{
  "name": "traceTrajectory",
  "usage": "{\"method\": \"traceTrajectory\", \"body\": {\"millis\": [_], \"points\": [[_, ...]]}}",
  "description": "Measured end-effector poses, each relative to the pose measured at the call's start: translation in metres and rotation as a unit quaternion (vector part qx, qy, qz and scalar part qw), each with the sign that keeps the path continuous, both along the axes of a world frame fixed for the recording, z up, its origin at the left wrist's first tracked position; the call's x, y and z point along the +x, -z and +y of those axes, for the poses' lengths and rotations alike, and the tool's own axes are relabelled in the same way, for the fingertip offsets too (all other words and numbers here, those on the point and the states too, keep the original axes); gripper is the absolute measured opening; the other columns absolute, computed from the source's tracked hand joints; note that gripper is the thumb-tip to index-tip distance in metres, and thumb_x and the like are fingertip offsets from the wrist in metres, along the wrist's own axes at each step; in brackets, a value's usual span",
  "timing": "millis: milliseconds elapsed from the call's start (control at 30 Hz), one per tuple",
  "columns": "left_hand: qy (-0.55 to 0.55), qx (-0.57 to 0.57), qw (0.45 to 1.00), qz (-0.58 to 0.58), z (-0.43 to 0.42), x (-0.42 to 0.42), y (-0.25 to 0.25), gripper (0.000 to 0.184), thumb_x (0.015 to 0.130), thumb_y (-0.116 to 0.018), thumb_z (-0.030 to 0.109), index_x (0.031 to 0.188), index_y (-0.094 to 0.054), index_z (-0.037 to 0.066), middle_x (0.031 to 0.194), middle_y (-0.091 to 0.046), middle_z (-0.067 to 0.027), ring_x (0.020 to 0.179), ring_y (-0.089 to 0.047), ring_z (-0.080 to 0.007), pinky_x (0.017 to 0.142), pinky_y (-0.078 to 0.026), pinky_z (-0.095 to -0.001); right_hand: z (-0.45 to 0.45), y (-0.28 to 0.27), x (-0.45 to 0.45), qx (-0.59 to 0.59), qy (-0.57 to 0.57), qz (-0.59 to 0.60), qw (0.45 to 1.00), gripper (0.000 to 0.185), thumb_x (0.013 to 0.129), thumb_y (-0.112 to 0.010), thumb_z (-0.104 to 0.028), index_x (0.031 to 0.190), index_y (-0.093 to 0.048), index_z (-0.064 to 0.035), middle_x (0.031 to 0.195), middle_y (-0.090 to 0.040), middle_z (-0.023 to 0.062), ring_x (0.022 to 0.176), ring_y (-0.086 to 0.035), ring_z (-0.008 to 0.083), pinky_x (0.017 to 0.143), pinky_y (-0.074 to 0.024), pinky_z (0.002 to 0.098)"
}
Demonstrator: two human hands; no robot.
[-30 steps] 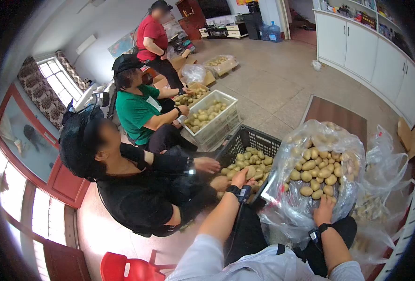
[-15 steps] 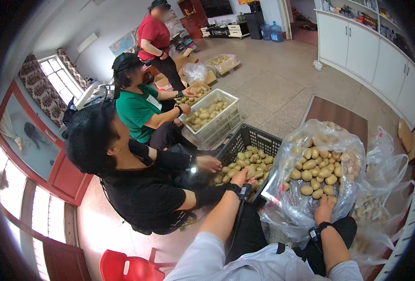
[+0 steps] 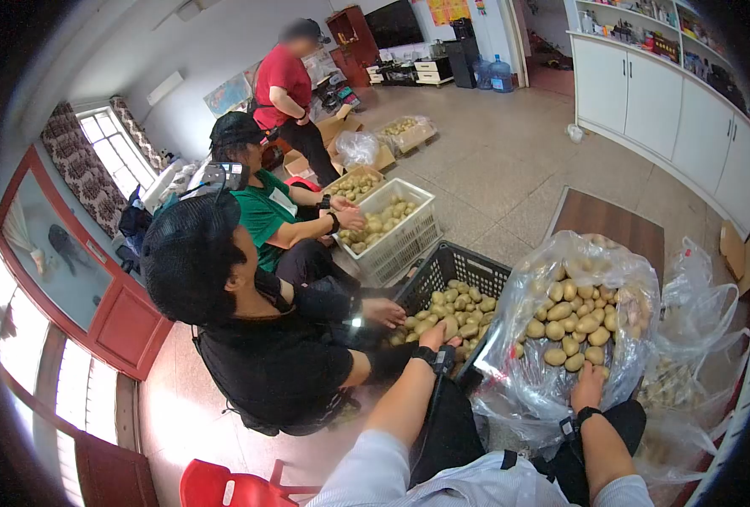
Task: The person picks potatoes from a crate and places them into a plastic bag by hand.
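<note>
Potatoes (image 3: pixel 574 325) lie heaped in an open, clear plastic bag (image 3: pixel 510 401), and more lie in a black crate (image 3: pixel 487 264) just to its left. The right hand (image 3: pixel 589 386) is inside the near edge of the bag, its fingertips at the lowest potatoes; whether they grip one I cannot tell. The left hand (image 3: pixel 436 338) is over the near side of the black crate, close to the potatoes there, and whether it holds one cannot be made out. Across from it, a co-worker's hand (image 3: pixel 383 313) is above the same crate. Beyond stands a white crate (image 3: pixel 409 245), also holding potatoes. At lower left, a red chair (image 3: pixel 206 486) bears a white label (image 3: pixel 229 491), its print too small to read; the yellow posters (image 3: pixel 448 10) at the far end of the room are likewise unreadable.
</note>
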State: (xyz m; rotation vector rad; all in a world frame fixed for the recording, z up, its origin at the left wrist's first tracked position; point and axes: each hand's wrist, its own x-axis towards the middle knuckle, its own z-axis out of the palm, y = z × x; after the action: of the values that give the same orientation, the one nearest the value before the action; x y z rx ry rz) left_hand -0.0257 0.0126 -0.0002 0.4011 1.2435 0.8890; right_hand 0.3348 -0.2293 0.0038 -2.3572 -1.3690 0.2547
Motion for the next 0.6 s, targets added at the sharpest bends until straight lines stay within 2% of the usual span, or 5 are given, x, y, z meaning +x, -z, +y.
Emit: {"method": "traceTrajectory", "body": {"millis": [200,300,333,400,600], "points": [[0.217,0.335,0.826,0.398,-0.001,-0.015,0.023,0.043,0.084,-0.068,0.03,0.109,-0.057,-0.003,0.094,-0.065,-0.0203,0.084,-0.066,-0.0298,0.064,-0.052,-0.0396,0.001,-0.001,-0.001,0.011,0.014,-0.013,1.0,0.051,0.076,-0.061,0.0,0.124,-0.045,-0.005,0.109,-0.05,0.0234,0.107,-0.048,0.0438,0.087,-0.0438,0.0502],[-0.008,-0.03,0.999,0.013,0.002,-0.008,0.014,0.046,0.078,-0.072,0.036,0.104,-0.06,0.0,0.093,-0.065,-0.0207,0.086,-0.065,-0.0335,0.076,-0.051,-0.0416,0.005,0.016,0.006,0.046,0.019,-0.021,0.999,0.051,0.076,-0.061,-0.003,0.125,-0.045,-0.0051,0.106,-0.052,0.0244,0.106,-0.049,0.0437,0.088,-0.043,0.0509],[0.135,0.186,0.938,0.259,0.009,-0.02,0.032,0.048,0.078,-0.071,0.04,0.103,-0.06,0.0,0.093,-0.064,-0.0211,0.087,-0.063,-0.0365,0.077,-0.05,-0.0432,0.005,0.019,0.007,0.044,0.021,-0.021,0.999,0.051,0.076,-0.061,-0.003,0.125,-0.045,-0.0051,0.106,-0.052,0.0244,0.106,-0.049,0.0437,0.088,-0.043,0.0509],[0.4,0.342,0.522,0.671,0.004,-0.018,-0.001,0.056,0.076,-0.068,0.05,0.102,-0.06,0.001,0.094,-0.064,-0.0223,0.088,-0.061,-0.0418,0.081,-0.049,-0.0464,0.005,0.017,0.009,0.07,0.019,-0.011,0.997,0.05,0.076,-0.061,-0.004,0.124,-0.046,-0.005,0.106,-0.054,0.0233,0.107,-0.049,0.0425,0.089,-0.042,0.0518],[0.316,0.36,0.643,0.597,0.017,-0.032,0.054,0.056,0.073,-0.07,0.05,0.101,-0.06,0.002,0.088,-0.064,-0.0219,0.084,-0.063,-0.0413,0.073,-0.051,-0.0472,0.007,0.012,0.008,0.067,0.057,0.033,0.996,0.047,0.076,-0.062,-0.007,0.121,-0.049,-0.003,0.114,-0.055,0.0219,0.11,-0.048,0.0412,0.094,-0.0395,0.0514]]}}
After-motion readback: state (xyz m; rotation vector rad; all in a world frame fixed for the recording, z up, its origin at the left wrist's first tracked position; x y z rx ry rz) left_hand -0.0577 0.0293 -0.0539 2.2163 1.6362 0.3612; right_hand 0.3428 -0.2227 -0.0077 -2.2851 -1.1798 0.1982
